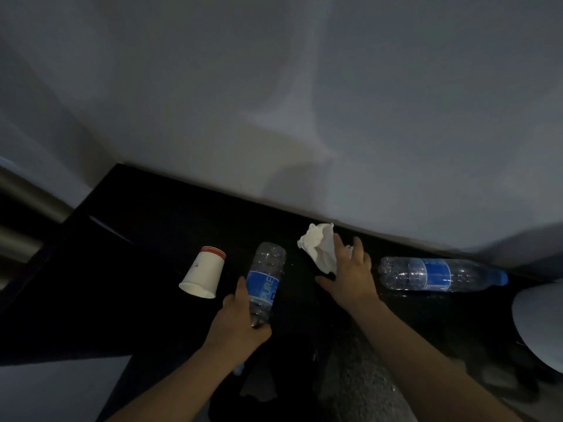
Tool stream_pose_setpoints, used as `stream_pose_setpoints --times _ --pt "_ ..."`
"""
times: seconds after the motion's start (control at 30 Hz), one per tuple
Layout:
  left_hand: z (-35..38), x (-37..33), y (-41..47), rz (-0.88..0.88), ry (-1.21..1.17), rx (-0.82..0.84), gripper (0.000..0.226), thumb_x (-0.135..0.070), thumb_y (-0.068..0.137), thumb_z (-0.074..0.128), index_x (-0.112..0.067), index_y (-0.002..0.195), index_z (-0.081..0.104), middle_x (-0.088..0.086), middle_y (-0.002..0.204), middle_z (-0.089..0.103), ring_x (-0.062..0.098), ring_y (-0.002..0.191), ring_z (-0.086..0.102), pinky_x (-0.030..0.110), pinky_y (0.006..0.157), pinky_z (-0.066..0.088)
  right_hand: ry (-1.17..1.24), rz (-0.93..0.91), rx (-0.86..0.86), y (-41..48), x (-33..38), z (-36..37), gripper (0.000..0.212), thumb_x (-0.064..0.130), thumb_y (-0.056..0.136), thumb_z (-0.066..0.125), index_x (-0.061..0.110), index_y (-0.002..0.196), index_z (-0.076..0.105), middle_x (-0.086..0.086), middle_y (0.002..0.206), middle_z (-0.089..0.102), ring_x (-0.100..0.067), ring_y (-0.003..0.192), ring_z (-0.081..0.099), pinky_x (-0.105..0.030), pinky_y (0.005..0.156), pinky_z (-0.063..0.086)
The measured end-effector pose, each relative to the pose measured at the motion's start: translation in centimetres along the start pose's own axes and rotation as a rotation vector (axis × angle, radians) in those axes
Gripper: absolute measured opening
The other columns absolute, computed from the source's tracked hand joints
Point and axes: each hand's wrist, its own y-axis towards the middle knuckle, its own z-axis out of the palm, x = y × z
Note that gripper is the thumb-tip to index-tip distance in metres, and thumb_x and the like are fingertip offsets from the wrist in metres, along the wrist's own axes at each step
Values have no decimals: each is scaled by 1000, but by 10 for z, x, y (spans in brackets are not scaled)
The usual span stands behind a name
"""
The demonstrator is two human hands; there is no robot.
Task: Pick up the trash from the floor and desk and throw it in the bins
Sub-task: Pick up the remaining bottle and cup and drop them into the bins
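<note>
My left hand (pixel 240 318) grips the neck end of a clear plastic bottle (pixel 266 275) with a blue label, its base pointing away from me. My right hand (pixel 350 275) reaches over a crumpled white tissue (pixel 318 245) on the dark desk (pixel 146 239); its fingers are spread and touch the tissue's near edge. A second clear bottle (pixel 438 274) with a blue label and blue cap lies on its side to the right of that hand. A white paper cup (pixel 204 277) with a red rim band lies tipped over left of the held bottle.
A pale wall (pixel 304 102) rises right behind the desk's far edge. A rounded pale object (pixel 539 324) sits at the right edge. Metal rails (pixel 27 208) show at the far left. Speckled dark floor (pixel 365 376) lies below the desk.
</note>
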Motion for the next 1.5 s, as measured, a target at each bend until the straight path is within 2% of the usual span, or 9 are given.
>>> stream_pose_setpoints --times 0.1,0.23,0.37,0.5,0.63,0.8,1.1,1.33,1.5 --pt "-8 4 -12 41 -69 -41 105 -28 75 73 -29 151 1 3 127 41 11 103 54 31 94 49 -103 -61 7 0 2 5 93 39 86 66 36 151 0 -11 156 5 -38 139 18 -50 107 37" --pt "-21 11 -28 101 -128 -56 101 -25 75 74 -31 150 7 0 126 44 10 105 55 35 97 49 -214 -120 46 -10 11 13 64 35 90 59 26 145 29 -9 141 32 -32 130 30 -46 101 42" --pt "-32 19 -40 151 -190 -75 102 -27 75 74 -36 149 4 -1 128 42 10 107 54 32 97 48 -73 -100 26 -34 23 26 58 32 89 61 19 141 39 -6 136 41 -26 122 39 -33 98 41" --pt "-48 35 -50 190 -190 -102 101 -30 76 73 -37 148 3 -2 129 39 6 106 51 24 92 45 8 -62 60 -67 38 42 57 36 87 62 21 139 42 -4 132 43 -23 118 41 -30 96 41" --pt "-76 58 -61 195 -180 -95 101 -32 76 73 -34 150 4 0 129 42 8 104 54 28 93 48 124 24 41 -93 64 55 57 36 84 65 19 135 46 -5 126 47 -22 112 48 -31 91 48" --pt "-119 89 -70 204 -180 -138 89 -27 75 74 -29 146 21 3 126 49 13 104 56 40 94 51 208 83 39 -104 107 56 44 35 83 67 21 122 52 -6 125 46 -21 111 51 -35 89 53" --pt "-176 140 -79 172 -238 -195 86 -25 76 74 -22 146 24 8 121 51 15 100 57 41 92 51 280 70 16 -76 209 56 68 45 81 69 13 134 43 -11 131 40 -27 116 48 -40 92 50" --pt "-203 179 -81 159 -257 -244 79 -25 75 74 -19 141 30 9 117 55 16 97 59 41 89 52 253 290 95 -47 259 89 97 59 77 67 4 146 27 -21 139 38 -35 121 47 -45 94 49" --pt "-217 207 -84 144 -274 -247 80 -25 76 75 -23 142 29 7 119 54 16 98 60 42 89 53 366 350 97 -46 272 103 89 44 78 70 3 145 29 -22 136 41 -37 118 51 -46 94 50"
